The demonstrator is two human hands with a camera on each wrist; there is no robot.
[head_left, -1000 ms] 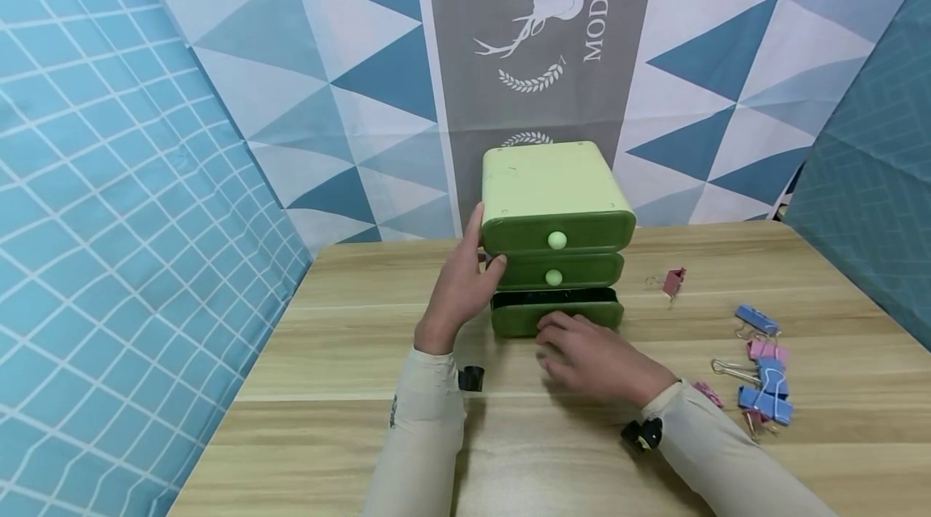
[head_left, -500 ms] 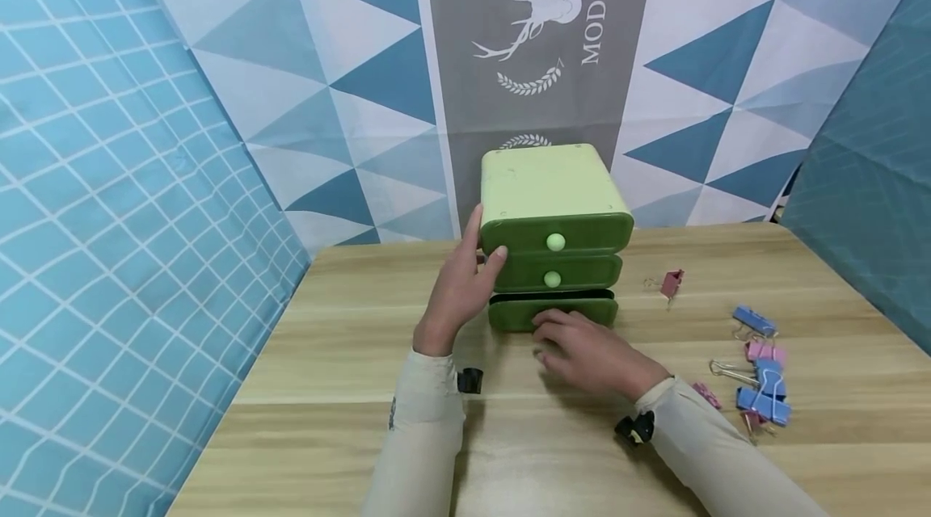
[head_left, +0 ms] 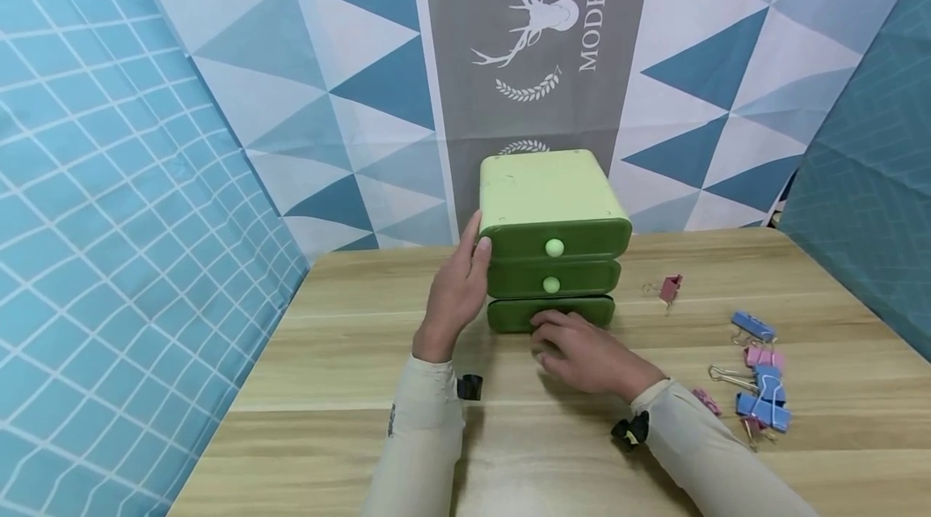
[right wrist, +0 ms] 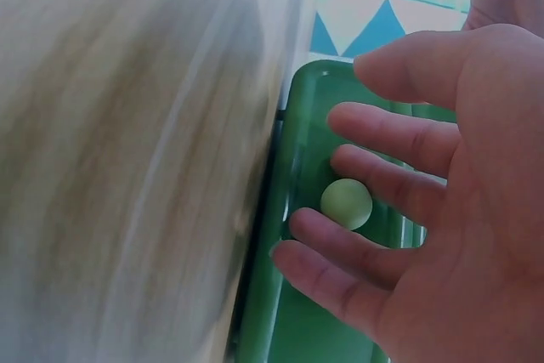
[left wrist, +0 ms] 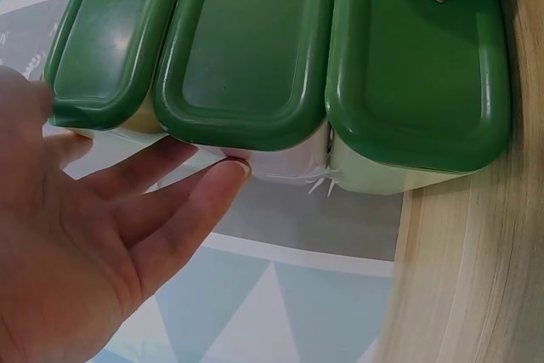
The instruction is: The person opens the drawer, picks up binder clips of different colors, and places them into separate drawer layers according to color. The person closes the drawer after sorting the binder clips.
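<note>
**Green drawer box (head_left: pixel 545 187) touched at its side and front**

At the left, a blue cloth with white grid lines (head_left: pixel 109 218) slopes beside the wooden desk (head_left: pixel 342 363). The left hand (head_left: pixel 454 295), below a pale sleeve (head_left: pixel 425 412), lies along the left side of the box, its fingers extended and wrapped around nothing; one fingertip touches the side by the middle drawer (head_left: pixel 524 279).

The box stands at the far edge of the desk, in front of a patterned backdrop (head_left: pixel 364 113). Its top is pale green, its three fronts dark green. Round, light knobs mark the top drawer (head_left: pixel 516 241) and the middle one. The bottom drawer (head_left: pixel 509 317) sits nearly flush, a thin dark line along its upper edge.

The right hand (head_left: pixel 582 351) rests spread fingers on that lowest front, unclenched. Its knob (right wrist: pixel 347 203) shows between two fingers; whether they touch it, I cannot tell.

Further right, one dark pink clip (head_left: pixel 671 288) lies alone towards the far side. Nearer lies a small patterned pink clip (head_left: pixel 706 401), then a loose cluster of blue and pink binder clips (head_left: pixel 769 384).
</note>
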